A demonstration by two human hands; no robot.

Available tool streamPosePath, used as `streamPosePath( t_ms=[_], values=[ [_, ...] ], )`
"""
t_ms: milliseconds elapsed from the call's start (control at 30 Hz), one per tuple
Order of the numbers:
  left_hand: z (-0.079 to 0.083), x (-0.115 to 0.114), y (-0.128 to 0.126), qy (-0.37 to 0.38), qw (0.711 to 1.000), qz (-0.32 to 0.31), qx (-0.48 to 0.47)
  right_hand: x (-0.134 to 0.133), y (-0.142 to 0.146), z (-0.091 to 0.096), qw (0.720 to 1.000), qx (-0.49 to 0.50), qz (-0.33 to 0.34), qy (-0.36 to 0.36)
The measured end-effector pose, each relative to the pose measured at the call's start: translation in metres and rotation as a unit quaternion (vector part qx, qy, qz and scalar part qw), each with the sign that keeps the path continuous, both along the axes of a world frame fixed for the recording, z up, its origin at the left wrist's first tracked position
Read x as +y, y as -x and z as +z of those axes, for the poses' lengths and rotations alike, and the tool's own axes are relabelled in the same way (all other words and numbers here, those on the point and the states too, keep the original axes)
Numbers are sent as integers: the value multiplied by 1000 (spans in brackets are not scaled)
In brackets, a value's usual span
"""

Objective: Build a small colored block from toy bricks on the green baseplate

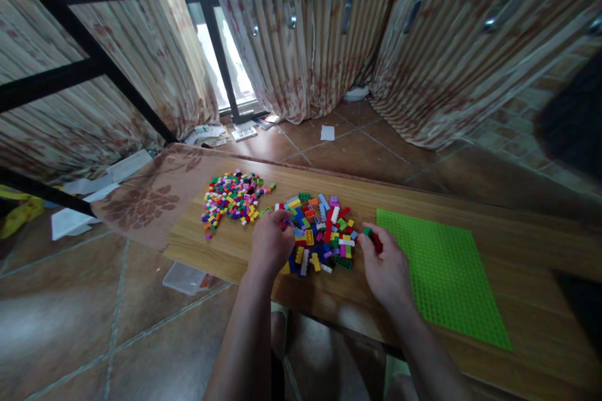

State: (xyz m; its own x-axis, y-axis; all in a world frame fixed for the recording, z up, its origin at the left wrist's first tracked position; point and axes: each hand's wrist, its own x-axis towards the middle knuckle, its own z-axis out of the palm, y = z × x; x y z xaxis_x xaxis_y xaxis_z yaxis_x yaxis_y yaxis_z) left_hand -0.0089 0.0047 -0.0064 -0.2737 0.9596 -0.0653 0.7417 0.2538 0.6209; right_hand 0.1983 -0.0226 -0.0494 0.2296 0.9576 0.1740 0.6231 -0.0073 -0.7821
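Right hand (pixel 385 263) gripped red brick (pixel 377 243) near board (pixel 439 269)

The right hand had its thumb and fingers closed around the red brick, just left of the green board. A dark green brick (pixel 367 232) showed at its fingertips; whether the two were joined, I could not tell.

The left hand (pixel 274 241) reached in at the left edge of the pile (pixel 322 229), its fingers bent down over a purple brick (pixel 285 223). Whether it grasped that brick or only touched it could not be made out.

The pile lay loose on the wooden table (pixel 329 301), between the two hands, its bricks red, blue, yellow, green, white and pink, some on their sides. Beyond the left hand, farther left, a heap of much smaller bits (pixel 232 197) spread over the wood. The board lay flat, studs up, to the right of the pile and apart from it.

A brown cloth (pixel 155 197) with a flower pattern covered the table's left end. Below that end, a clear box (pixel 184 277) sat on the tiled floor (pixel 66 307). Past the far edge hung striped curtains (pixel 301 56), with a sheet of paper (pixel 328 133) on the tiles before them.
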Motion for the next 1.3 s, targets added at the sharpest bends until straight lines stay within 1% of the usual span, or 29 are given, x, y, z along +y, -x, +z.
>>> streamPosePath(
  t_ms=[100, 200, 333, 467, 567, 633, 700, 767, 867, 933, 1000, 1100, 1200, 1300],
  values=[
    [-1, 1, 5, 19, 1000, -9, 17, 1, 1, -5, 1000, -11, 6, -16],
    [-4, 4, 8, 29, 999, -15, 16, 0, 7, -7, 999, -3, 27, -30],
    [-7, 10, 9, 8, 1000, -3, 15, -3, 16, -6, 996, 31, 72, -42],
    [-6, 21, 7, -34, 998, 7, 61, -5, 11, -4, 991, 84, 104, -14],
    [-8, 33, 7, -59, 991, -17, 115, -6, 2, 1, 983, 146, 109, 18],
    [-12, 41, 8, -58, 988, -41, 140, -7, -7, 9, 982, 153, 104, 23],
    [-16, 48, 9, -51, 986, -59, 145, -9, -18, 19, 988, 113, 103, 34],
    [-21, 51, 9, -48, 986, -72, 143, -12, -30, 32, 989, 44, 120, 73],
    [-25, 53, 9, -56, 984, -82, 145, -19, -46, 46, 972, -53, 164, 160],
    [-26, 54, 9, -60, 984, -78, 149, -26, -50, 48, 957, -103, 187, 195],
    [-27, 54, 9, -62, 983, -72, 157, -32, -47, 45, 948, -142, 199, 202],
    [-29, 55, 9, -62, 981, -63, 172, -36, -30, 34, 944, -177, 205, 191],
    [-29, 54, 11, -66, 978, -67, 184, -34, -11, 23, 953, -173, 190, 160],
    [-28, 52, 10, -67, 975, -86, 192, -28, 4, 15, 971, -131, 164, 118]
  ],
)
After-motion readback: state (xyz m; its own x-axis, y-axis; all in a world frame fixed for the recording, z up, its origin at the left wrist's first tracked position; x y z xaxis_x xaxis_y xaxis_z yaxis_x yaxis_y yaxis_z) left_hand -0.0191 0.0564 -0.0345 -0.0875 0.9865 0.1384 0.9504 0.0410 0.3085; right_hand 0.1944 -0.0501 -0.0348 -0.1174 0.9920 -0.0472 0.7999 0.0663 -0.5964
